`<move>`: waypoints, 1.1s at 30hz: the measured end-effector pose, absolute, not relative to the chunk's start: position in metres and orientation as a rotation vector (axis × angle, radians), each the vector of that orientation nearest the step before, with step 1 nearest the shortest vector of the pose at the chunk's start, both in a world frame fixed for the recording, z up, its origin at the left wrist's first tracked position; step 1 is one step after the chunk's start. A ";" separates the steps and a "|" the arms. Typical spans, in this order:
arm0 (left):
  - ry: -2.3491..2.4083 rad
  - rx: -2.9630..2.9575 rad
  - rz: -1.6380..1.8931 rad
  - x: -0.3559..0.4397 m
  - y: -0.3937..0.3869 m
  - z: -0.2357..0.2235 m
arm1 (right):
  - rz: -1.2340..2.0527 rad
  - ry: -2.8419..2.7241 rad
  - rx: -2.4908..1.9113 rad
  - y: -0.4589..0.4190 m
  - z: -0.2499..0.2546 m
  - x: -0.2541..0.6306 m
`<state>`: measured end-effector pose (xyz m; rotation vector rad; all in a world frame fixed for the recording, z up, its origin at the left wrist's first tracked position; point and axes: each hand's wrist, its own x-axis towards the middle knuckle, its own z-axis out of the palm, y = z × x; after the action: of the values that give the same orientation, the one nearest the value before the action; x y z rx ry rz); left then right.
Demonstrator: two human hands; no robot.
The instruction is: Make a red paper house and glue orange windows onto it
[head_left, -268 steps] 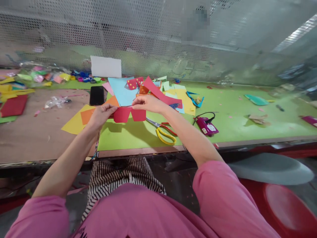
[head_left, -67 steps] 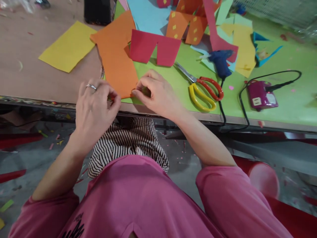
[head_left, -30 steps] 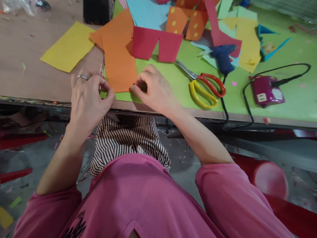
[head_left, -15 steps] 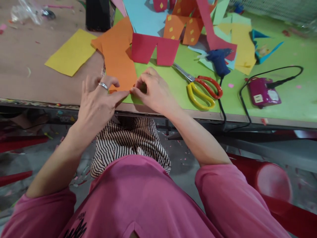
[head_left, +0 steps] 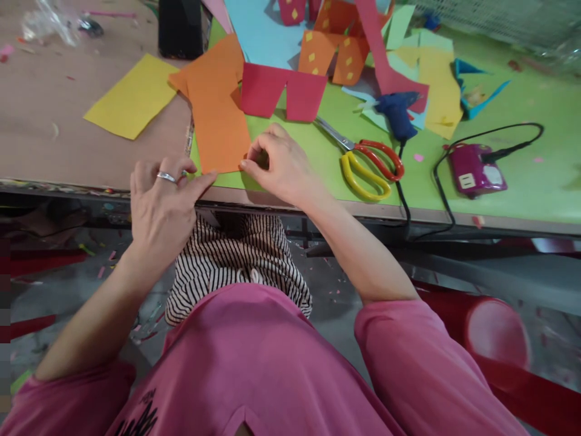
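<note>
An orange sheet (head_left: 218, 124) lies on the green mat, its near edge close to the table's front. At that sheet's near right corner, the thumb and forefinger of my right hand (head_left: 285, 169) are pinched together on the edge. My left hand (head_left: 163, 197), with a silver ring, is at the near left corner. Its thumb is stretched out along the sheet's edge and touches it, while the other fingers are bent and apart from the thumb. A red cut piece (head_left: 304, 97) with a notch stands just beyond my right hand. Scissors (head_left: 363, 160) with red and yellow handles lie to the right.
A blue glue gun (head_left: 398, 115) lies behind the scissors, and its cable runs over the front edge. A purple box (head_left: 479, 169) with a plugged cord sits farther right. At left are a yellow sheet (head_left: 131, 97) and a black phone (head_left: 180, 29). Dotted orange pieces (head_left: 333, 57) stand behind.
My left hand has moved left and toward me, its thumb sliding from beside my right fingertips to the sheet's left corner. My right hand stays put. The near edge of the sheet now shows.
</note>
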<state>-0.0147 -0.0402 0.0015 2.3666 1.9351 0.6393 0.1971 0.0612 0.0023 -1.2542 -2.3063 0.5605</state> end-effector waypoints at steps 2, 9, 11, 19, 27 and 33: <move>1.939 2.365 0.683 -0.016 -0.041 -0.002 | 0.540 -2.306 -1.232 0.063 0.000 0.200; 1.933 2.341 0.759 -0.012 -0.039 -0.012 | 0.347 -2.244 -1.186 0.051 0.005 0.222; 1.931 2.351 0.740 -0.011 -0.039 -0.011 | 0.250 -2.310 -1.088 0.039 0.008 0.218; 1.926 2.413 0.686 -0.012 -0.042 -0.005 | 0.124 -2.622 -1.103 0.011 0.007 0.193; 1.934 2.392 0.728 -0.015 -0.041 -0.008 | 0.008 -2.498 -1.275 0.012 0.006 0.212; 1.996 2.389 0.838 -0.034 -0.048 -0.014 | -0.024 -2.509 -1.249 0.014 0.002 0.212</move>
<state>-0.0339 -0.0483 -0.0139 2.3886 1.9965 0.8382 0.2120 0.0139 0.0017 -1.2488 -2.5094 -0.0240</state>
